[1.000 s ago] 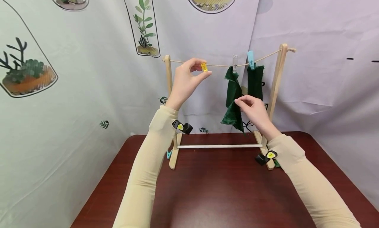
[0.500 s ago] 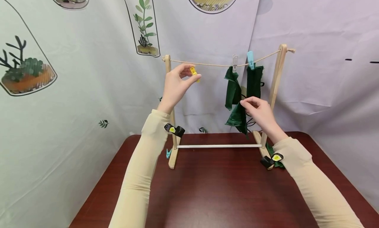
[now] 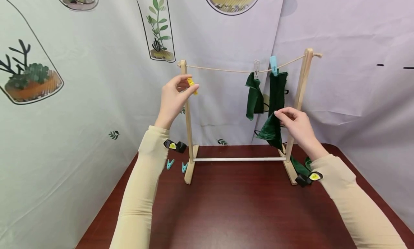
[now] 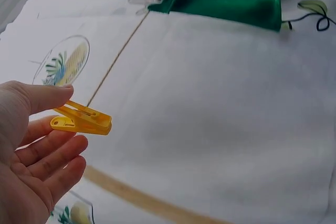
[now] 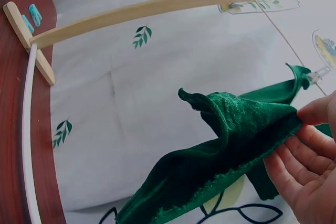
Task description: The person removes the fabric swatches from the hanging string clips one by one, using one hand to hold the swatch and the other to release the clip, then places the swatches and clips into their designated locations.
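My left hand (image 3: 174, 98) pinches a yellow clothespin (image 4: 84, 119) between thumb and fingers, close to the left post of the wooden rack. Between the thumb and fingers of my right hand (image 3: 297, 125) hangs a loose dark green velvety cloth (image 5: 210, 156), gripped by its upper edge. Two other green cloths hang from the rope (image 3: 220, 69): one cloth (image 3: 254, 100) under a clear clothespin (image 3: 256, 69), the other cloth (image 3: 277, 89) under a light blue clothespin (image 3: 273, 65). In the head view the held cloth partly covers the lower part of the right one.
The wooden rack (image 3: 188, 123) stands at the back of the dark red table (image 3: 236, 198), a white bar (image 3: 239, 159) joining its feet. Two light blue clothespins (image 3: 170, 164) lie by the left foot. More green cloth (image 3: 300, 167) lies by the right foot. A printed curtain hangs behind.
My left hand has moved left and slightly down with the yellow clothespin, away from the middle of the rope. My right hand has carried the loose green cloth to the right.
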The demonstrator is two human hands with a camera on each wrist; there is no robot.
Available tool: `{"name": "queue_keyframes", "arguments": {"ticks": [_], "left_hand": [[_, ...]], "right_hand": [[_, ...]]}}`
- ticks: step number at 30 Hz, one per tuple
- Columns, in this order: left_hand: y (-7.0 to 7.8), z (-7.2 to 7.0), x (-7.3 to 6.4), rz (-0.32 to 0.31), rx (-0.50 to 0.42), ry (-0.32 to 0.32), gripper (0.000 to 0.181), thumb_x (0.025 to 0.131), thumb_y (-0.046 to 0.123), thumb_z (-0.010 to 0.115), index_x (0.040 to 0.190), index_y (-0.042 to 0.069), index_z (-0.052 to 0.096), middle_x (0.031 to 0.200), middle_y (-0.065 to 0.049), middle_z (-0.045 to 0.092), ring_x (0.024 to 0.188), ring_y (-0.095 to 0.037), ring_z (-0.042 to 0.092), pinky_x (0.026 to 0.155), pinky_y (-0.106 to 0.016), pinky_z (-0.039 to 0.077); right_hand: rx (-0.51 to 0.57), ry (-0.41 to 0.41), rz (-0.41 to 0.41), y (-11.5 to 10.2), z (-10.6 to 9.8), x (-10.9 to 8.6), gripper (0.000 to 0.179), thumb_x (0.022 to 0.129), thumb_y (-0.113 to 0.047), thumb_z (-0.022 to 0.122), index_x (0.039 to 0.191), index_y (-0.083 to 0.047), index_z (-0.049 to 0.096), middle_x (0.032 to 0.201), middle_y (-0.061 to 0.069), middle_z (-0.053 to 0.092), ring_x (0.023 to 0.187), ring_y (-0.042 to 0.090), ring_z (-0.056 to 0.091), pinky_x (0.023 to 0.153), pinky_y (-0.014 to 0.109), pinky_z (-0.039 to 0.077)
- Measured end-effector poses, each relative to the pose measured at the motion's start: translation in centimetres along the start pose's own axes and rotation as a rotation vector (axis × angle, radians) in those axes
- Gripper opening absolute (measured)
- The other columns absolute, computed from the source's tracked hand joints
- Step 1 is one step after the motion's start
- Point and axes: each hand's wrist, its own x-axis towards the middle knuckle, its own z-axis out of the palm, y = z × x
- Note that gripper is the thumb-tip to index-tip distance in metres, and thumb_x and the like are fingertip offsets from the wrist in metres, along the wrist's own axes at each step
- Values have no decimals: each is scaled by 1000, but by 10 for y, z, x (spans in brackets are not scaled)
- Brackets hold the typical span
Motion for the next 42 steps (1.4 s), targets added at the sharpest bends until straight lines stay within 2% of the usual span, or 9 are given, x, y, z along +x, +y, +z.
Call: {"name": "queue_keyframes", "arguments": {"ticks": [5, 11, 17, 22, 31, 37, 42], "left_hand": [[-12, -14, -6, -38, 34, 30, 45, 89, 34, 79, 124, 7, 70, 107, -8, 70, 99, -17, 67, 92, -28, 53], [-24, -28, -13, -62, 60, 64, 46, 89, 33, 79, 125, 6, 70, 111, -9, 67, 99, -19, 66, 91, -30, 54], [-33, -43, -19, -86, 96, 86, 45, 90, 32, 79, 125, 6, 69, 116, -9, 66, 97, -19, 68, 85, -27, 54], [-41, -52, -26, -92, 134, 99, 45, 90, 32, 78, 125, 5, 69, 116, -10, 66, 97, -21, 68, 85, -26, 55], [-58, -64, -40, -170, 176, 98, 49, 91, 31, 77, 132, 5, 66, 121, -12, 68, 100, -23, 67, 88, -34, 55], [-73, -68, -51, -216, 221, 85, 49, 93, 29, 76, 134, 5, 64, 122, -15, 68, 102, -27, 67, 84, -32, 55], [-85, -70, -59, -242, 242, 59, 51, 93, 30, 75, 135, 4, 63, 121, -17, 67, 102, -29, 66, 77, -26, 52]], "right_hand": [[-2, 28, 16, 4, -11, -4, 44, 99, -42, 63, 115, -1, 69, 88, -19, 66, 83, 11, 61, 72, 19, 47], [-13, 60, 29, 6, -26, -8, 42, 99, -41, 63, 115, -2, 70, 89, -24, 65, 81, 4, 62, 75, 17, 46], [14, 81, 31, 9, -44, -14, 30, 100, -37, 64, 111, -10, 72, 93, -21, 67, 80, 3, 63, 74, 16, 46], [1, 119, 42, 12, -57, -17, 30, 100, -35, 63, 113, -9, 72, 94, -22, 66, 80, -1, 64, 74, 13, 46], [35, 163, 27, 20, -77, -24, 25, 99, -29, 66, 111, -9, 74, 94, -20, 66, 81, -2, 64, 74, 10, 50], [27, 161, 49, 22, -87, -33, 31, 100, -30, 65, 117, -4, 71, 99, -17, 66, 85, 0, 64, 76, 11, 47], [75, 188, 78, 26, -99, -37, 24, 98, -28, 67, 113, -10, 73, 93, -20, 68, 78, -2, 67, 76, 11, 46]]}}
